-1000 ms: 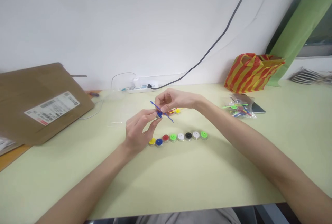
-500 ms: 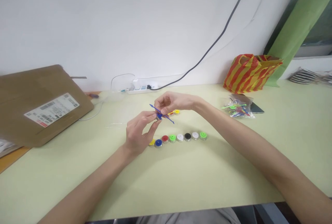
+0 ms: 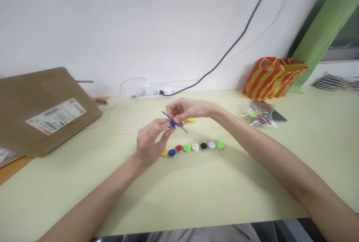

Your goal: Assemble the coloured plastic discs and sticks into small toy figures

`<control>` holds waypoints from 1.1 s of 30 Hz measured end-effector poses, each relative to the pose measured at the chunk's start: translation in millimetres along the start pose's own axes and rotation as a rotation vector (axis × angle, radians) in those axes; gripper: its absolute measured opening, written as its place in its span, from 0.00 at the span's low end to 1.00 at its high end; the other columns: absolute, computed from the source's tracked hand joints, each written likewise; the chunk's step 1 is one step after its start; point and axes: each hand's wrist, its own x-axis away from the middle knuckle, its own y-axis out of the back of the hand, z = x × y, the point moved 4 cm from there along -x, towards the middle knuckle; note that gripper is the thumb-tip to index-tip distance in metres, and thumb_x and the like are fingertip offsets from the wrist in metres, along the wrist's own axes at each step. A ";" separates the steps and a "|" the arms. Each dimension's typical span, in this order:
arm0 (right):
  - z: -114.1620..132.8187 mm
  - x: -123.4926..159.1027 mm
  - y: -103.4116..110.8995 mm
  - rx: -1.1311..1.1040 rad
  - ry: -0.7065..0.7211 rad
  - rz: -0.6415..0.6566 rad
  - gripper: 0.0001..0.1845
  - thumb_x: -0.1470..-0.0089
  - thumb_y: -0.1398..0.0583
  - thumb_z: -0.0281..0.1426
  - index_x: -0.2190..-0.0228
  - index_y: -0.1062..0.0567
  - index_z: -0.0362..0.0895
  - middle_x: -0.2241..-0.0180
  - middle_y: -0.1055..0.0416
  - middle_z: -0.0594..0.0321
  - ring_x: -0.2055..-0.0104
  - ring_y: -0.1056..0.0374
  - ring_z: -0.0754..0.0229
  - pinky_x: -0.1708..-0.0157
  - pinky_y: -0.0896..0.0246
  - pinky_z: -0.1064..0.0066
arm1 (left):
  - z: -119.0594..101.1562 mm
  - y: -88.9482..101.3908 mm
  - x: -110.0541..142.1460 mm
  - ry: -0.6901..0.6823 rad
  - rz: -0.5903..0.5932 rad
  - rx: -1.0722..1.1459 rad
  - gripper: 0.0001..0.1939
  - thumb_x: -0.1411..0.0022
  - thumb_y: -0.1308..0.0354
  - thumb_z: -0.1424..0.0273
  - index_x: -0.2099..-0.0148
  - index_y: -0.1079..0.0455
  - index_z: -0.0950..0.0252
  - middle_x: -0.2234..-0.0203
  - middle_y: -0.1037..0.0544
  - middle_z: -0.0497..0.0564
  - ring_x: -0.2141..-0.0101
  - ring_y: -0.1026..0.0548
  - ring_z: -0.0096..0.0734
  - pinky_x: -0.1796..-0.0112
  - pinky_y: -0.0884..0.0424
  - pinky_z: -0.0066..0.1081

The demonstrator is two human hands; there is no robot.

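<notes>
Between my hands, above the table, is a thin blue plastic rod (image 3: 179, 126) with a small blue hub (image 3: 172, 124) at its middle. My left hand (image 3: 150, 143) pinches the hub from below with its thumb and fingertips. My right hand (image 3: 185, 109) grips it from above, and the fingers hide part of the hub. A row of several small round coloured plastic discs (image 3: 193, 148) lies on the table just below my left fingers. More yellow discs (image 3: 191, 120) sit behind my right hand.
A clear bag of coloured plastic sticks (image 3: 258, 117) lies on a phone to the right. A cardboard parcel (image 3: 47, 111) with a white label is at the left. A striped red-and-yellow bag (image 3: 272, 78) and a power strip (image 3: 153, 95) stand along the wall.
Both hands still hold the blue piece in almost the same place. The rod has turned very slightly, and the whole view has shifted a little.
</notes>
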 end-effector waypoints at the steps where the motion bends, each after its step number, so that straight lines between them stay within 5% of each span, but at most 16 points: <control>1: -0.4 -0.3 -0.2 0.017 -0.001 -0.007 0.18 0.42 0.32 0.42 0.67 0.29 0.42 0.70 0.29 0.66 0.68 0.33 0.65 0.68 0.38 0.73 | 0.8 -0.2 0.4 0.009 -0.005 0.007 0.09 0.35 0.36 0.76 0.56 0.32 0.62 0.65 0.17 0.52 0.65 0.17 0.33 0.68 0.20 0.28; 9: -4.0 -1.8 -3.3 0.060 -0.058 -0.004 0.22 0.42 0.33 0.48 0.67 0.30 0.42 0.70 0.29 0.65 0.69 0.34 0.64 0.68 0.38 0.73 | 1.7 -1.5 0.9 0.022 -0.031 0.052 0.08 0.34 0.37 0.77 0.56 0.31 0.61 0.65 0.17 0.52 0.66 0.17 0.32 0.65 0.20 0.29; 18: -6.7 0.7 -2.5 0.193 -0.155 -0.040 0.17 0.38 0.37 0.42 0.68 0.30 0.42 0.72 0.30 0.64 0.69 0.34 0.64 0.69 0.39 0.73 | 10.9 -7.9 7.9 0.075 0.035 0.139 0.07 0.32 0.40 0.78 0.56 0.31 0.61 0.65 0.18 0.51 0.66 0.19 0.29 0.66 0.22 0.27; 26: 12.2 -1.2 -6.9 0.517 -0.239 -0.144 0.09 0.37 0.44 0.26 0.71 0.30 0.42 0.72 0.30 0.64 0.69 0.33 0.63 0.71 0.42 0.73 | 28.5 -15.7 16.6 0.301 0.175 0.052 0.09 0.32 0.37 0.63 0.59 0.32 0.63 0.72 0.22 0.45 0.75 0.25 0.25 0.73 0.30 0.26; 33: 16.3 11.6 11.5 0.872 -0.400 -0.258 0.13 0.39 0.40 0.29 0.76 0.30 0.42 0.75 0.32 0.64 0.75 0.42 0.64 0.74 0.53 0.69 | 29.9 -15.7 11.8 0.396 0.289 -0.016 0.13 0.30 0.40 0.62 0.48 0.34 0.61 0.60 0.22 0.50 0.64 0.23 0.30 0.66 0.28 0.29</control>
